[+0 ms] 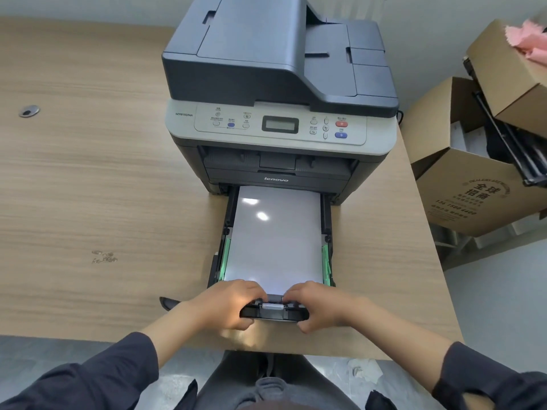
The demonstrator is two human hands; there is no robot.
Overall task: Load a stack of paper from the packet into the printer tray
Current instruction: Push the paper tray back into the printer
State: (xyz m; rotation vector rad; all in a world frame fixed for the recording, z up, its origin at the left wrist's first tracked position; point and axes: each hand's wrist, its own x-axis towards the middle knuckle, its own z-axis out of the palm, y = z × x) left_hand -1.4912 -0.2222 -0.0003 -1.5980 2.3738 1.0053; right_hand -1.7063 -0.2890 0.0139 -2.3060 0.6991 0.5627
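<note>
A grey and black printer (278,93) stands on the wooden desk (88,173). Its black paper tray (273,313) is pulled out toward me, partly inside the printer. A white stack of paper (275,235) lies flat in the tray between green side guides. My left hand (228,303) grips the tray's front edge on the left. My right hand (316,304) grips the front edge on the right. Fingers of both hands curl over the front lip near the paper's near edge. No paper packet is in view.
Open cardboard boxes (473,187) stand on the floor to the right of the desk, one holding pink material (527,39). A round cable grommet (29,110) sits in the desk at the far left. The desk's near edge runs just below my hands.
</note>
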